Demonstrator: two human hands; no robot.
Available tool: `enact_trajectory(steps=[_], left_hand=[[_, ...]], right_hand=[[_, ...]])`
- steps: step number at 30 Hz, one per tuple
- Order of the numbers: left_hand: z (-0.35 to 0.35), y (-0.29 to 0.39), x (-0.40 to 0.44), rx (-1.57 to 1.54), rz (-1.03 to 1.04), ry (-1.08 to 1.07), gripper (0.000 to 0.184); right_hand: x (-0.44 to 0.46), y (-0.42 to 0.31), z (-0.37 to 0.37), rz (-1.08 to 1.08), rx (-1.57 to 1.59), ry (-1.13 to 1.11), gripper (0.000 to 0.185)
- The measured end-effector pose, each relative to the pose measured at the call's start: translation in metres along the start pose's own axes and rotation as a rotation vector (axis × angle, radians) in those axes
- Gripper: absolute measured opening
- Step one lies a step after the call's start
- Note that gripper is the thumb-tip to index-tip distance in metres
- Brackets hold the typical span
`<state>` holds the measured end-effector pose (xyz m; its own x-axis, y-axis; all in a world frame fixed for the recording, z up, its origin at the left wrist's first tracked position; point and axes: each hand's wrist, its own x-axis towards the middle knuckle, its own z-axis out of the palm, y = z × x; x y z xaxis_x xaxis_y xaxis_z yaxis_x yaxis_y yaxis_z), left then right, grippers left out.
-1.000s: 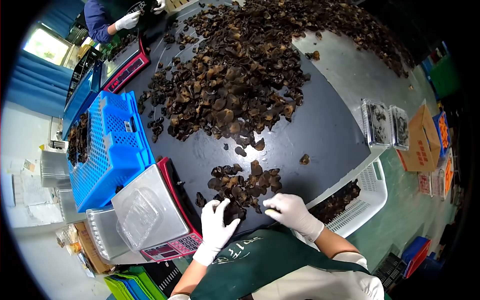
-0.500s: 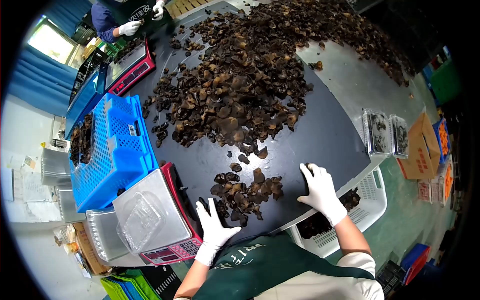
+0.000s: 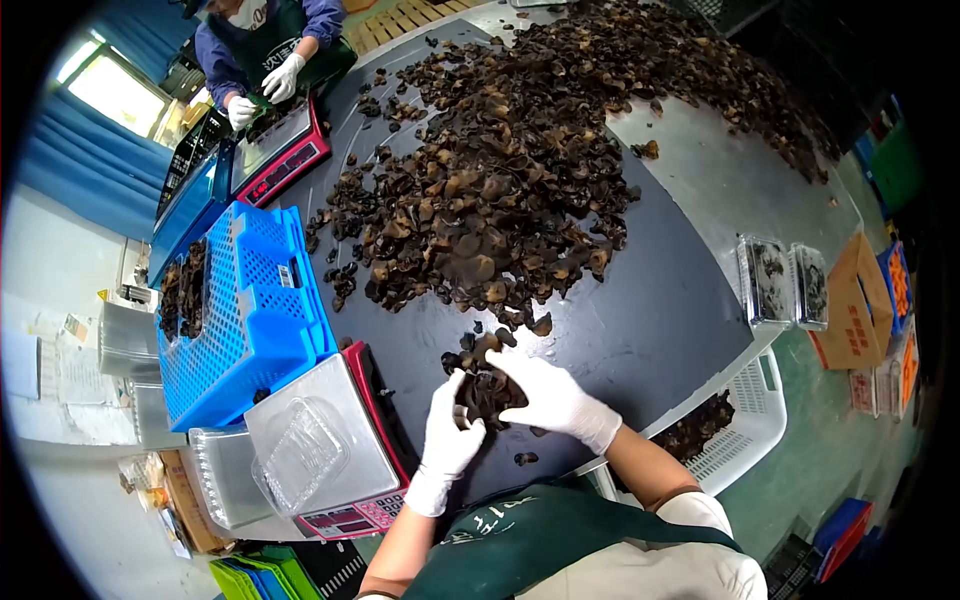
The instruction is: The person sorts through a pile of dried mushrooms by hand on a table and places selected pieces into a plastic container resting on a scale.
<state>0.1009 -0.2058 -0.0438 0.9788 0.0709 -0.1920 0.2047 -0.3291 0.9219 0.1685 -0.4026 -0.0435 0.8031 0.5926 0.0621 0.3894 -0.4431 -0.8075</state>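
Dark brown wood ear mushrooms (image 3: pixel 490 392) lie bunched near the table's front edge, pressed between my two gloved hands. My left hand (image 3: pixel 450 425) curls against the bunch's left side, its fingers bent around the edge. From the right, my right hand (image 3: pixel 550 398) reaches over the same bunch, thumb below and fingers above, partly covering it. Beside my left hand stands a scale (image 3: pixel 325 440) with a red front, carrying a clear plastic tray (image 3: pixel 300 455). Behind the bunch spreads a large heap of wood ear mushrooms (image 3: pixel 500 200).
A blue crate (image 3: pixel 265 310) holding a filled tray stands left. Another scale (image 3: pixel 280 165) sits farther back, by a co-worker in white gloves (image 3: pixel 285 78). Filled clear boxes (image 3: pixel 765 280) lie at the right table edge. Below the edge is a white basket (image 3: pixel 745 430) with mushrooms.
My hands have come together from either side, drawing the spread mushrooms into a tight bunch; the right hand moved left. The co-worker's hands lowered onto the far scale. The view shifted slightly.
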Motion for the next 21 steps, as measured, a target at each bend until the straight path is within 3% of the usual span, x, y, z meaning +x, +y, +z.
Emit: enact_trajectory(steps=[2, 4, 6, 7, 10, 11, 14, 15, 16, 18, 20, 21], left_hand=[[-0.014, 0.011, 0.011, -0.052, -0.047, 0.005, 0.076], [-0.022, -0.002, 0.03, 0.144, -0.03, 0.086, 0.074], [-0.025, -0.044, 0.059, 0.461, 0.395, 0.243, 0.066], [-0.021, -0.045, 0.066, 0.465, 0.364, 0.252, 0.06], [-0.014, -0.037, 0.058, 0.47, 0.318, -0.062, 0.06], [-0.004, -0.041, 0.044, 0.325, 0.315, -0.017, 0.06], [-0.02, -0.017, 0.019, 0.344, 0.258, -0.108, 0.061], [-0.029, -0.019, 0.011, 0.293, 0.273, -0.146, 0.061], [-0.028, -0.012, 0.0, 0.289, 0.266, -0.143, 0.061], [-0.028, 0.003, -0.023, 0.444, 0.147, 0.06, 0.066], [-0.028, -0.002, -0.045, 0.547, 0.037, -0.01, 0.095], [-0.025, -0.005, -0.054, 0.593, 0.014, -0.038, 0.099]], right_hand=[[0.007, 0.009, -0.011, 0.004, 0.039, 0.038, 0.073], [0.016, 0.033, -0.003, -0.026, -0.05, 0.134, 0.073], [0.022, 0.043, 0.011, 0.0, -0.186, 0.202, 0.07], [0.025, 0.037, 0.013, 0.019, -0.208, 0.165, 0.068], [0.022, 0.029, 0.027, -0.184, -0.363, 0.106, 0.062], [0.013, 0.023, 0.026, -0.176, -0.318, 0.057, 0.056], [-0.013, 0.019, 0.011, -0.317, -0.108, 0.134, 0.046], [-0.017, 0.011, -0.002, -0.262, -0.037, 0.096, 0.045], [-0.021, 0.009, -0.014, -0.217, 0.013, 0.02, 0.053], [-0.045, 0.012, -0.025, -0.159, -0.171, 0.063, 0.068], [-0.064, 0.02, -0.027, -0.051, -0.255, 0.013, 0.082], [-0.073, 0.024, -0.023, 0.007, -0.319, -0.045, 0.091]])
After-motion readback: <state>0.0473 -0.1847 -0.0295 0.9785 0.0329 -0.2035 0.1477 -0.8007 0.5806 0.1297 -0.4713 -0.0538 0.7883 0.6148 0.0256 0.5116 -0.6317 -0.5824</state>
